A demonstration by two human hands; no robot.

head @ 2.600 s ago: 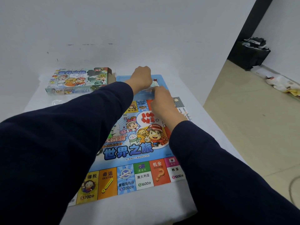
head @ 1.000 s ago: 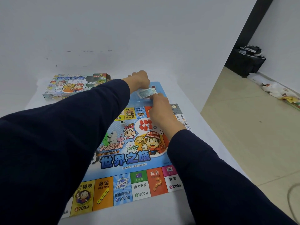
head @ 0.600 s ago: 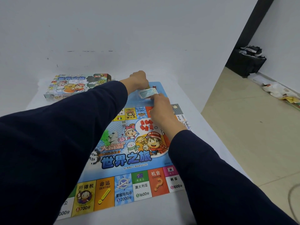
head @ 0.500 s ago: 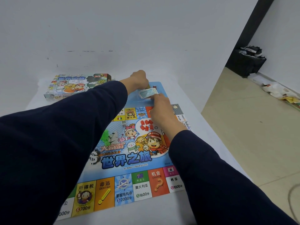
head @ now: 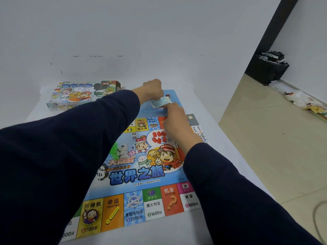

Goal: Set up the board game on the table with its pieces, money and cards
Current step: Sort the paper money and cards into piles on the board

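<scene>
The colourful game board (head: 141,174) lies flat on the white table (head: 221,138). Beyond its far edge sits a blue plastic tray (head: 175,98). My left hand (head: 153,89) is curled over the tray and holds a stack of pale blue play money (head: 160,103). My right hand (head: 174,119) reaches in from the right, its fingertips pinching the stack's near edge. Several small red house pieces (head: 159,137) and a white die (head: 134,135) lie on the board's middle. A small red piece (head: 167,95) shows in the tray.
The game box (head: 83,94) lies at the table's far left, close to the wall. The table's right edge drops to a beige floor, where a black bin (head: 270,68) and some bags (head: 304,101) stand by the wall. A cable (head: 318,218) curls on the floor.
Both hands have stayed over the tray with the money stack. The stack has tilted and lifted slightly into view, and the view has shifted a little.
</scene>
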